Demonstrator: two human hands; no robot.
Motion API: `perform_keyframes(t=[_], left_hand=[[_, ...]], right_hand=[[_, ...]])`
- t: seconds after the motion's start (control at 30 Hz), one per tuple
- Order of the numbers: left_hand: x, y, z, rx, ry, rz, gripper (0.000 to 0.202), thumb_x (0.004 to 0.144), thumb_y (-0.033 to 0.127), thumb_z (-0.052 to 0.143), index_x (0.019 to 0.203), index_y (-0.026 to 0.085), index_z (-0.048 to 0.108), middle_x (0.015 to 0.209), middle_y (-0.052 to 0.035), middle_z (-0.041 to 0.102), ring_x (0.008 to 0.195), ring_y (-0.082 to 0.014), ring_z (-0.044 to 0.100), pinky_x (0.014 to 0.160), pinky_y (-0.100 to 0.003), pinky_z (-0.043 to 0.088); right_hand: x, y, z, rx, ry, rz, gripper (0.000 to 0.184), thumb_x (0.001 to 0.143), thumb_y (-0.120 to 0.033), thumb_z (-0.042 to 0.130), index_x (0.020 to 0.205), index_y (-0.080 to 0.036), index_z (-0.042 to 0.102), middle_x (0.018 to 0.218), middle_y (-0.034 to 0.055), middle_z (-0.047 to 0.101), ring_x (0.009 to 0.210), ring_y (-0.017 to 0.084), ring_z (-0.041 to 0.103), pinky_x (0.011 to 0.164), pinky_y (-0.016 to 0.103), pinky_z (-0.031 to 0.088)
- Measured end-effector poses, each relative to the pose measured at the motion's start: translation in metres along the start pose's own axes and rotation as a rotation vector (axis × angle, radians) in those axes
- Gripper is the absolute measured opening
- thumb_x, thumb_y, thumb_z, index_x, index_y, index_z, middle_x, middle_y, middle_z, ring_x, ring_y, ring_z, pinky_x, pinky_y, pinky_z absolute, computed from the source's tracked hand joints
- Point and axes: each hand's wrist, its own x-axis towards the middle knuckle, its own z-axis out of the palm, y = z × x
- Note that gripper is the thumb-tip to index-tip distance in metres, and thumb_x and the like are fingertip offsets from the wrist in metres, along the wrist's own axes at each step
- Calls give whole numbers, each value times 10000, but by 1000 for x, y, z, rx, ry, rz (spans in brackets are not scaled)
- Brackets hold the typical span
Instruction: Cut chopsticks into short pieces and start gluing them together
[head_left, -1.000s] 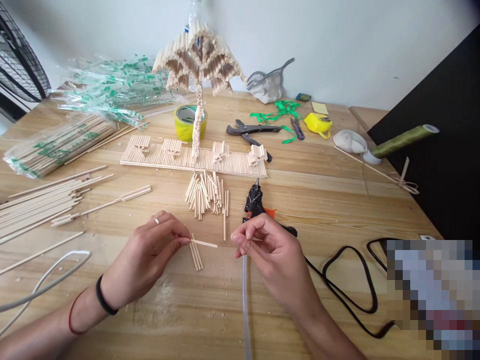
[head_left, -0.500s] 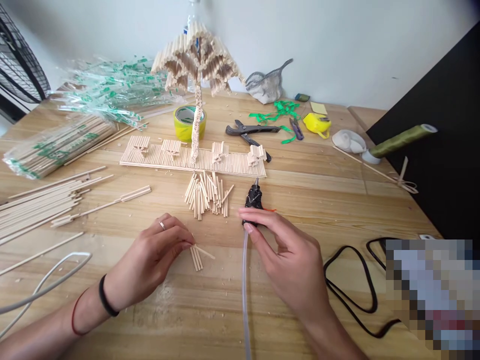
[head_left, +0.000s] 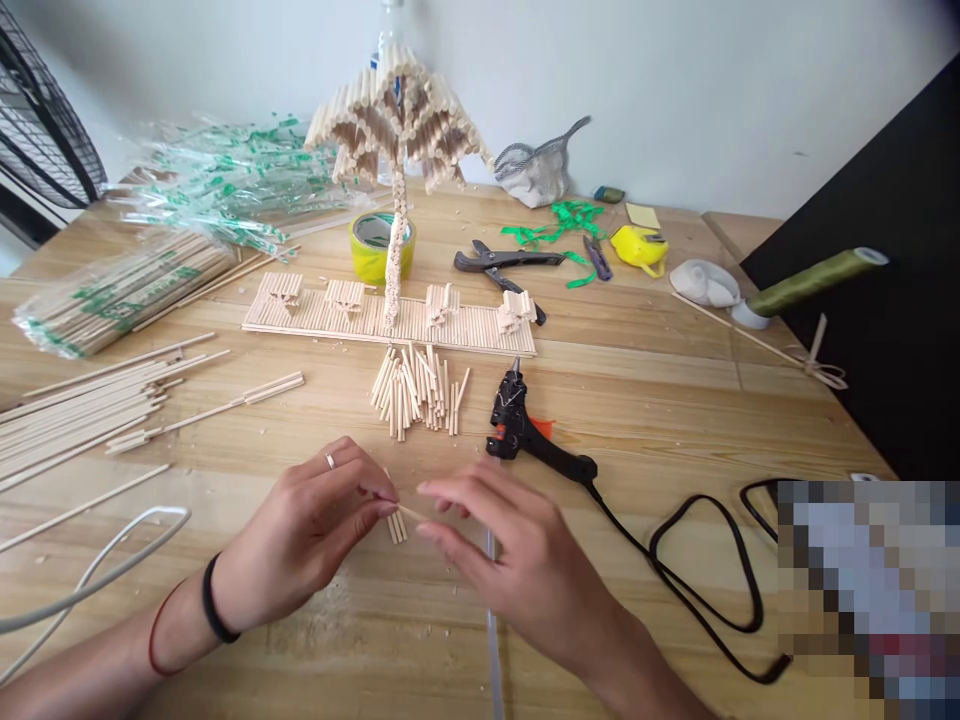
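My left hand (head_left: 315, 520) pinches a short wooden stick (head_left: 409, 514) between thumb and fingertips. Just beneath lie a few short sticks (head_left: 395, 531) side by side on the table. My right hand (head_left: 517, 545) hovers at the stick's free end, thumb and forefinger apart, holding nothing that I can see. Beyond it a black hot glue gun (head_left: 511, 415) rests on the table, its clear glue stick (head_left: 493, 640) running toward me. A pile of cut sticks (head_left: 409, 395) lies in front of a stick-built model base (head_left: 409, 335) with a canopy-topped post (head_left: 395, 220).
Long sticks (head_left: 82, 415) and a bagged bundle (head_left: 124, 290) lie at left, near a white cable (head_left: 97, 575). Yellow tape (head_left: 367, 262), black cutters (head_left: 510, 260) and a yellow tape measure (head_left: 637, 248) sit behind. The gun's black cord (head_left: 705, 600) loops at right.
My right hand has let go of the glue gun and moved left to the stick. The glue gun now lies free on the table. My left hand keeps its pinch.
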Motion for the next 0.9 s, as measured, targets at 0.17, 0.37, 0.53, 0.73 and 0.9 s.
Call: perform_keyframes(t=[0.17,0.37,0.53,0.73,0.9], left_hand=[[-1,-2,0,140,-3,24,107,1020,148,549,1073,207,621,973,-41,661,906,-182,615,807,-322,494],[-2,-4,5,590,-20,-13,501,836,453,782,1205,196,562,1189,-119,627,1055,-332,573,905,-514,443],[-6,1,12,626,-36,-32,419,812,361,771,1127,196,551,1148,-115,617,1048,-341,552,930,-552,432],[-7,-1,8,413,-24,-87,416,821,286,764,1147,215,516,1143,-100,593,1040,-307,570,921,-527,484],[-4,-3,0,186,20,-71,497,858,306,787,1262,262,501,1242,-82,604,1116,-252,616,954,-415,538]], right_hand=[[-5,1,16,69,-135,121,189,968,-97,585,1106,-200,661,924,51,736,807,204,706,710,326,566],[0,4,4,-27,-45,172,111,1001,-175,553,1010,-225,651,903,39,718,742,184,680,687,323,554],[4,27,-31,-375,281,203,134,991,-218,536,1023,-234,665,1004,87,707,934,252,689,843,402,556],[-8,61,-49,-443,190,365,252,936,-337,582,1145,-212,647,1124,104,652,959,274,709,870,444,584],[-11,69,-44,-451,169,365,314,845,-235,594,1156,-221,634,1140,88,594,930,249,708,847,404,592]])
